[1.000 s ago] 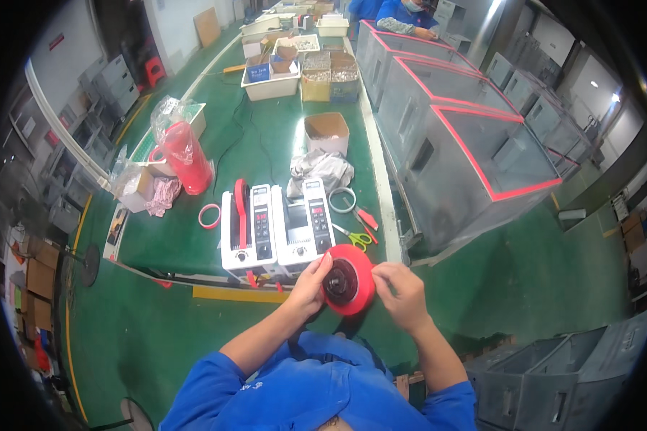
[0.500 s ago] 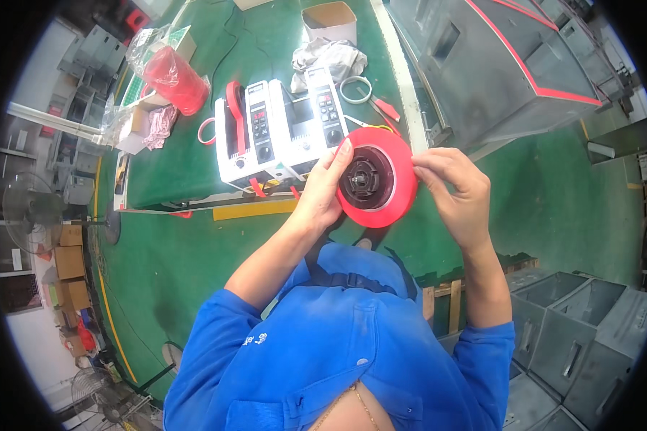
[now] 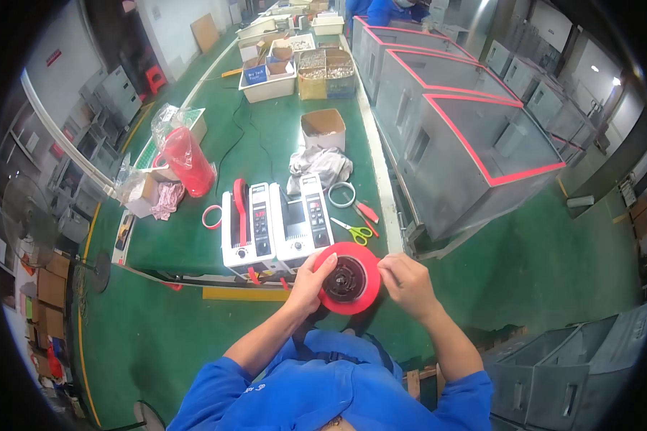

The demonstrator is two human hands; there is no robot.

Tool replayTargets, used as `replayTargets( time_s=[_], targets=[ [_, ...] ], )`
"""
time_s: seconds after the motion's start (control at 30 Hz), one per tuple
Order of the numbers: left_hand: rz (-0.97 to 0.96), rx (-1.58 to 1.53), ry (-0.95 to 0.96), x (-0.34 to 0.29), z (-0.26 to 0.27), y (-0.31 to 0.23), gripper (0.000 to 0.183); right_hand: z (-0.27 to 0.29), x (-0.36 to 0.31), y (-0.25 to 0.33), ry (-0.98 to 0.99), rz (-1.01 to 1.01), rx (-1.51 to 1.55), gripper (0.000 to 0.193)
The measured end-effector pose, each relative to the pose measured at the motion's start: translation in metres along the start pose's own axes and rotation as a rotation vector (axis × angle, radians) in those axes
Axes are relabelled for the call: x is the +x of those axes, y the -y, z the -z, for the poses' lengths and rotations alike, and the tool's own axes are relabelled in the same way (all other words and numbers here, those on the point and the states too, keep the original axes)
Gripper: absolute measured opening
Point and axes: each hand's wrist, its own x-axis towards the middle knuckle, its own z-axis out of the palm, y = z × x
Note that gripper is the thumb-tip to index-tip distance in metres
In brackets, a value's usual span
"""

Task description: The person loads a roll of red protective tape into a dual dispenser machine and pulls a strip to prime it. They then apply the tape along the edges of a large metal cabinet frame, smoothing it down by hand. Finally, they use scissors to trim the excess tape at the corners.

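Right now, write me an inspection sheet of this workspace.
Surface: green tabletop, pale-edged.
Things at work: red tape roll on a dark hub; two white machines near the front edge.
Clutter: yellow-green scissors, crumpled cloth, open carton.
Hands: left hand grips the roll's left side; right hand has fingertips together at its right edge, hold unclear.
Cables: thin dark cable on the tabletop.
Surroundings: red-rimmed grey metal boxes at right; another person in blue beyond.

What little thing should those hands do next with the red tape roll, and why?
Perhaps the right hand should tug gently away from the red tape roll: its fingers look pinched together at the roll's right edge, while the left hand grips the opposite side. Exactly what they pinch is too small to make out.
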Motion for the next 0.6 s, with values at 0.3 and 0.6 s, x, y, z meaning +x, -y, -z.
replayTargets(
  time_s=[0.3,0.6],
  targets=[
    [0.020,-0.071,0.005,-0.004,-0.004,-0.002,0.035,0.006,-0.002,0.002,-0.048,-0.142,0.214,0.008],
    [-0.005,0.035,0.037,-0.014,-0.009,0.000,0.035,0.017,-0.009,0.003,0.032,-0.131,0.220,0.010]
  ],
)
